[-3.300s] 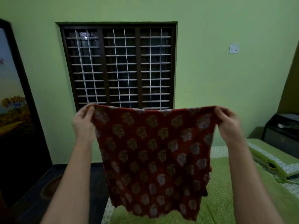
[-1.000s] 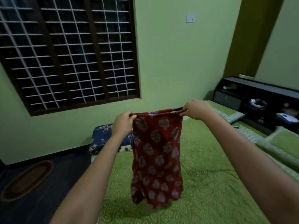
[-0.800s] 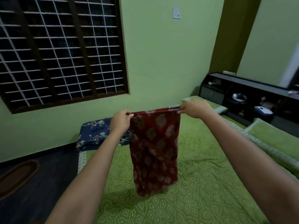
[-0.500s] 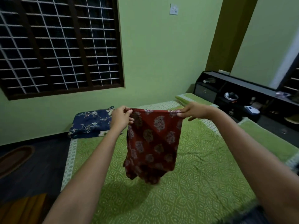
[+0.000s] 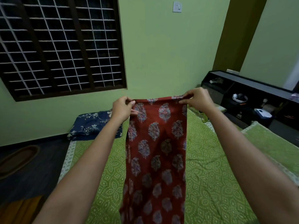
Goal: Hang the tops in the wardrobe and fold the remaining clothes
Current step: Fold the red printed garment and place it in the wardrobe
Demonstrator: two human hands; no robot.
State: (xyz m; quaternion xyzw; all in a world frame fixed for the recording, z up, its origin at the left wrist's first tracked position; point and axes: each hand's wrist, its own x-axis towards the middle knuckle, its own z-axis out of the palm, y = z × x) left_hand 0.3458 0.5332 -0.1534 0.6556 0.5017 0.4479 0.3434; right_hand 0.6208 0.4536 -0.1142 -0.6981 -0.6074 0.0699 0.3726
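A red printed garment (image 5: 156, 151) hangs as a long narrow strip in front of me, above the green bed (image 5: 208, 172). My left hand (image 5: 123, 108) pinches its top left corner, and my right hand (image 5: 196, 98) pinches the top right corner. The top edge is stretched taut between both hands at chest height. The cloth's lower end runs out of the frame at the bottom.
A folded navy floral cloth (image 5: 93, 123) lies at the bed's far left corner. A dark barred window (image 5: 59, 46) fills the left wall. A black shelf unit (image 5: 252, 101) with small items stands at the right. An oval mat (image 5: 17, 159) lies on the dark floor.
The garment went from wide open to folded narrower. In the last half second both hands lifted it, so it now hangs long and straight instead of bunched over the bed.
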